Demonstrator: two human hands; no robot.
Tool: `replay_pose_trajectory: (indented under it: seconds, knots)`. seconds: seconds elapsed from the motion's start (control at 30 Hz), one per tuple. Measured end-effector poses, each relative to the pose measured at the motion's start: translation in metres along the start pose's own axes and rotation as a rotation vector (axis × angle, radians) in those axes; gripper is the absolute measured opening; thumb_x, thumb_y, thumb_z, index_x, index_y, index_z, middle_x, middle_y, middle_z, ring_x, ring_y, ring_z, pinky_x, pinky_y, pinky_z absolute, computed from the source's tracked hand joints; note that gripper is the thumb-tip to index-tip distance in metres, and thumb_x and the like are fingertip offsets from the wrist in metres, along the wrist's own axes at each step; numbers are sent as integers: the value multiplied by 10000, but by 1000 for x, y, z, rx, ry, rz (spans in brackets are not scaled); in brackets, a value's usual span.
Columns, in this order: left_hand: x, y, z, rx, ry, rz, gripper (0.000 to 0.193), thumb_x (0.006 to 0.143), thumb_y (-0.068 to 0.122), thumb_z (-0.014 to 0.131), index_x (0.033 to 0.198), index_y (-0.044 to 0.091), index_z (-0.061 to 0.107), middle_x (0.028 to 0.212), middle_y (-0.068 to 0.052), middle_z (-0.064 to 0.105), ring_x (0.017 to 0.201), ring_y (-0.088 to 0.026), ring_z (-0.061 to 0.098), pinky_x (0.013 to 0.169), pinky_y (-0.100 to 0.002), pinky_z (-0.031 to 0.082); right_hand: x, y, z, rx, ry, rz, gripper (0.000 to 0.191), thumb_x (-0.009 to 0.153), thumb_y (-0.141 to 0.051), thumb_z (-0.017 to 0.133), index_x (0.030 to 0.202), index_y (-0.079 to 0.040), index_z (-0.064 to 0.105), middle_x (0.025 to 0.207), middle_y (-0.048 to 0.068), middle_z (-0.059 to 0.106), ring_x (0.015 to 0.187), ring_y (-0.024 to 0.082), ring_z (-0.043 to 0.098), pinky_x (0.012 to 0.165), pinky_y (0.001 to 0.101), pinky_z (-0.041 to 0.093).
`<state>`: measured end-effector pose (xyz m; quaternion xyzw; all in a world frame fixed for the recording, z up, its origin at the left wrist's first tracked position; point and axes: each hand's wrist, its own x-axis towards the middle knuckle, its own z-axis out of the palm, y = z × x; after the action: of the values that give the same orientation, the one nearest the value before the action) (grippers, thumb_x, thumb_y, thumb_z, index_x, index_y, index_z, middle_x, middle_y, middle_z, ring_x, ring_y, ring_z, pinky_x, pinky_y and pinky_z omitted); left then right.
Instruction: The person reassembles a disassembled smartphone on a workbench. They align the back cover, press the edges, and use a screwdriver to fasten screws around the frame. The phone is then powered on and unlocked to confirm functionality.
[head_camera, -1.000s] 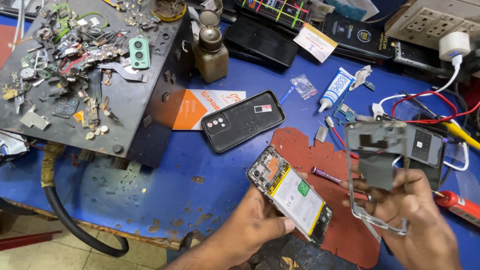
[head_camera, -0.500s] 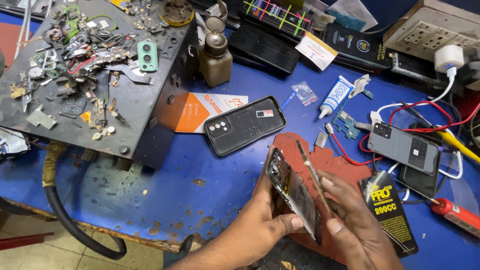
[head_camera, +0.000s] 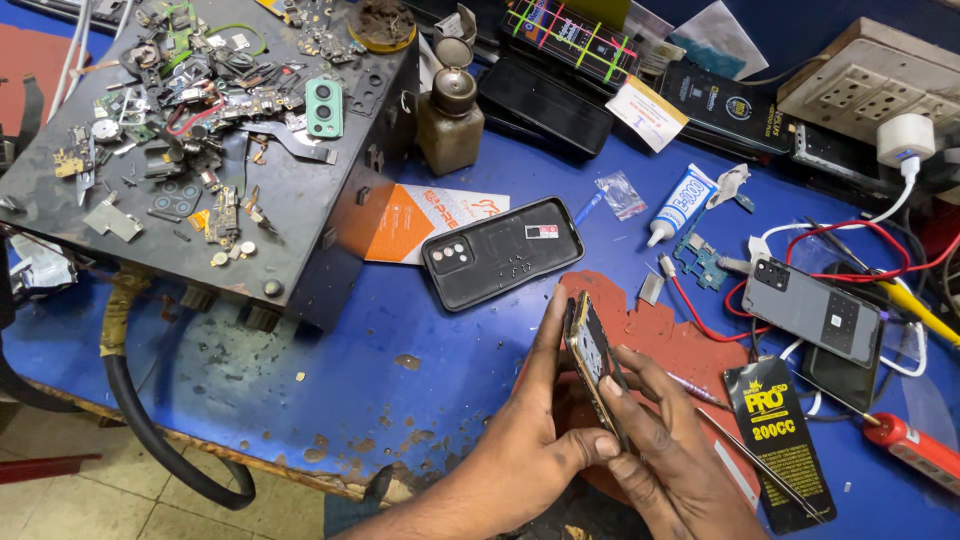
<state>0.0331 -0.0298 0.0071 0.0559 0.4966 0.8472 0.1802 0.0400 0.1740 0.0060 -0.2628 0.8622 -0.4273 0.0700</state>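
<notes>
My left hand (head_camera: 520, 440) and my right hand (head_camera: 665, 450) both grip an opened phone body (head_camera: 590, 360), held on edge above a red-brown mat (head_camera: 680, 340). My left thumb and fingers clamp its near side, while the fingers of my right hand press along its other face. A black phone back cover (head_camera: 503, 250) lies flat on the blue bench just beyond the hands. A grey phone frame part (head_camera: 812, 308) rests to the right among red and white wires.
A black metal box (head_camera: 290, 230) strewn with several small phone parts stands at the left. A brown bottle (head_camera: 450, 110), a glue tube (head_camera: 680, 203), a black sachet (head_camera: 780, 435), a red-handled tool (head_camera: 915, 450) and a thick hose (head_camera: 150, 430) surround the work spot.
My right hand put down the grey frame part at the right and came over to the phone body. The phone has turned from lying face up to standing on edge between both hands.
</notes>
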Motion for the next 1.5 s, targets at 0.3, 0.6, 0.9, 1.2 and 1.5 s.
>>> replay_pose_trajectory:
  seconds: [0.3,0.6,0.9,1.2,1.5]
  knots:
    - [-1,5,1,193,42,66,1174,822,-85,672,1672,246,-67,1662,-139,317,1386,-260,519,1138,-384,477,-3,2,1,37,-13,-9,539,1007,-258,577,1533,-216,466,1652,225,298,1503,395,395,1131,525,420]
    - [-2,4,1,168,40,-19,1176,843,-58,657,1701,276,-75,1531,-162,471,1324,-261,575,1080,-370,528,-7,8,2,44,-36,10,560,996,-270,593,1538,-228,460,1657,217,299,1519,397,380,1133,522,423]
    - [-5,11,4,428,94,237,1113,874,-1,749,1677,204,6,1429,-184,538,1191,-271,652,999,-369,571,-12,2,27,-38,227,24,746,857,-49,711,1541,-135,426,1555,209,515,1421,331,552,1076,388,502]
    - [2,38,-12,774,336,450,587,912,120,763,1463,84,563,925,-89,684,738,-199,657,632,-327,562,-11,6,8,707,347,221,807,801,163,525,1576,36,339,1652,221,393,1544,280,359,1199,386,296]
    - [6,34,-9,205,361,217,143,882,-29,714,1022,-47,734,813,-46,763,753,-52,685,674,-229,589,-28,40,15,991,255,266,802,873,166,506,1623,-3,278,1599,258,439,1466,343,450,1141,513,384]
